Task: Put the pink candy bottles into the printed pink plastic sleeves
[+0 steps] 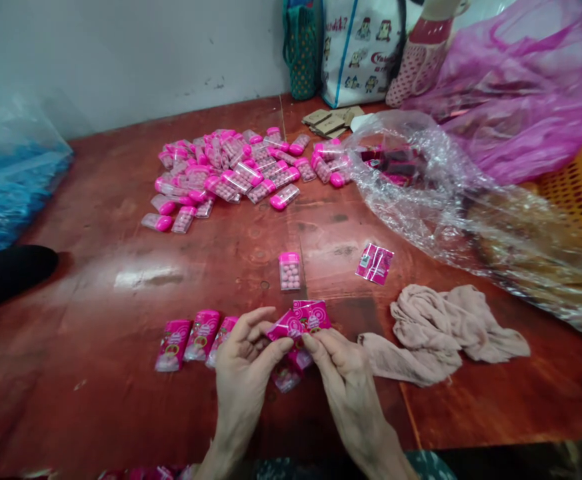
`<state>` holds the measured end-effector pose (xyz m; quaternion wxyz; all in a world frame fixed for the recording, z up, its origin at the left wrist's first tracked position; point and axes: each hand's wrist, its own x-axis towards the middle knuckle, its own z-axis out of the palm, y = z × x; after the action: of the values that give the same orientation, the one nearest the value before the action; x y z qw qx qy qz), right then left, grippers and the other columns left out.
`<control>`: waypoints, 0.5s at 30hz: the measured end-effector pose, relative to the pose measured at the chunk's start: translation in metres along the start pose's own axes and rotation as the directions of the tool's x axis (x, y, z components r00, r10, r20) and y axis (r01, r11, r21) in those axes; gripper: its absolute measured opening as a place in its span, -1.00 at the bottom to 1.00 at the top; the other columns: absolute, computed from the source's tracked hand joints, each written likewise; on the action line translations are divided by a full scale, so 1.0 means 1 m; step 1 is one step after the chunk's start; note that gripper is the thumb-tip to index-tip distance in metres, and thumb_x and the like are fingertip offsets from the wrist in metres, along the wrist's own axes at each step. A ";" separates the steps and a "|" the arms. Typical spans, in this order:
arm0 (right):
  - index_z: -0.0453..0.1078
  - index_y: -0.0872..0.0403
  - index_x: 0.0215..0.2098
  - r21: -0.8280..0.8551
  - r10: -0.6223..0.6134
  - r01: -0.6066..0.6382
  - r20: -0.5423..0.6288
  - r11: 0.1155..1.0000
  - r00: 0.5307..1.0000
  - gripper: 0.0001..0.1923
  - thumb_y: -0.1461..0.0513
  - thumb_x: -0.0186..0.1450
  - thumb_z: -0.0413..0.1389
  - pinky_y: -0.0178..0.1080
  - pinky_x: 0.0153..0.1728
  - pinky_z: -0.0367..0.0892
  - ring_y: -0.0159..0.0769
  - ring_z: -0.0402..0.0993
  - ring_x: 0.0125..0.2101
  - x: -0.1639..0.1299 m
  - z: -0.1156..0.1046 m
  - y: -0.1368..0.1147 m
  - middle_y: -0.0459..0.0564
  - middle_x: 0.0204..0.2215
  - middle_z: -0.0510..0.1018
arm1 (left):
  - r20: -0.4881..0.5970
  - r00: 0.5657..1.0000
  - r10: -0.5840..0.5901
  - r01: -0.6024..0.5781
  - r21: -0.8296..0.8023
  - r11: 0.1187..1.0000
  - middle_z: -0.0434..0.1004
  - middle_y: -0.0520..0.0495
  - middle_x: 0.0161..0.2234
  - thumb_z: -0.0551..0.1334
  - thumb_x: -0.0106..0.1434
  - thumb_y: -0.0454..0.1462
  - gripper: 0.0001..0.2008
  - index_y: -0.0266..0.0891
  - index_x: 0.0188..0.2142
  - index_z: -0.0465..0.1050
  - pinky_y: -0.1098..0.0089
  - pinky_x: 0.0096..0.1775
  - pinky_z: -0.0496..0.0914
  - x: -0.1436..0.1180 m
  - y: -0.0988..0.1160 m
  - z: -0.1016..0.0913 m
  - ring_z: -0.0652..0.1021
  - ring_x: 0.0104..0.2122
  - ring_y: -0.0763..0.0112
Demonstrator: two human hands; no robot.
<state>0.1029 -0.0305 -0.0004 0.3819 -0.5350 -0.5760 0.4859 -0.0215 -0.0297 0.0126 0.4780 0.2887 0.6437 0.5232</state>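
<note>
Between both hands are shiny pink printed sleeves [311, 316], one tilted across another. My left hand [245, 370] pinches a sleeve at its lower left edge with thumb and fingers. My right hand [348, 373] grips from the right, its thumb tip close to the left thumb. Under the fingers lies a sleeved candy box [287, 379], partly hidden. To the left, three sleeved candy boxes [173, 347] lie in a row, the nearest one partly behind my left hand. A bare clear candy box [289, 273] with a pink cap and pink balls lies just beyond the hands.
A heap of pink-capped candy boxes [235, 167] lies farther back. At right are a flat sleeve [375, 263], a crumpled beige cloth [441, 330], clear plastic [421, 200] and a yellow basket [578, 193]. A bag of blue pieces [13, 180] stands left; bags [363, 53] line the wall.
</note>
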 end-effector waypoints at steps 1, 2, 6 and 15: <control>0.33 0.12 -0.52 -0.002 -0.003 0.003 0.007 1.000 1.000 -0.69 0.27 0.36 -0.07 -0.34 -0.47 0.10 -0.37 0.25 -0.52 0.000 0.000 0.001 -0.11 -0.58 0.34 | -0.010 0.998 0.055 -0.055 0.034 0.998 0.55 0.09 -0.47 0.38 -0.07 -0.41 -0.70 -0.15 -0.30 0.48 0.60 -0.39 0.40 -0.001 0.001 0.000 0.52 -0.47 0.55; 0.33 0.12 -0.51 0.000 -0.006 0.006 0.011 1.000 1.000 -0.69 0.27 0.36 -0.07 -0.34 -0.47 0.10 -0.37 0.25 -0.51 0.001 -0.001 0.001 -0.11 -0.58 0.34 | -0.007 0.995 0.103 -0.102 0.064 0.993 0.54 0.09 -0.47 0.37 -0.06 -0.41 -0.76 -0.16 -0.35 0.49 0.60 -0.38 0.40 -0.001 0.002 0.000 0.52 -0.46 0.55; 0.35 0.12 -0.49 0.000 -0.019 0.019 0.046 1.000 0.999 -0.72 0.28 0.35 -0.07 -0.34 -0.45 0.13 -0.36 0.27 -0.49 0.001 -0.003 0.002 -0.09 -0.54 0.38 | 0.191 0.977 0.091 -0.107 0.075 0.991 0.50 0.05 -0.43 0.33 0.02 -0.40 -0.90 -0.19 -0.46 0.50 0.55 -0.34 0.40 0.004 0.004 -0.006 0.50 -0.40 0.50; 0.37 0.12 -0.62 0.056 0.053 -0.064 0.176 0.996 0.983 -0.74 0.29 0.23 0.12 -0.39 -0.54 0.12 -0.45 0.27 -0.59 0.004 -0.008 -0.008 -0.20 -0.67 0.36 | 0.192 0.974 0.122 -0.098 -0.128 0.987 0.55 -0.04 -0.46 0.30 0.05 -0.37 -0.90 -0.22 -0.56 0.54 0.40 -0.27 0.39 0.008 0.007 -0.009 0.51 -0.38 0.37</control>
<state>0.1077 -0.0251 0.0085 0.3318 -0.4950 -0.5761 0.5595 -0.0337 -0.0238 0.0170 0.5267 0.3462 0.5435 0.5543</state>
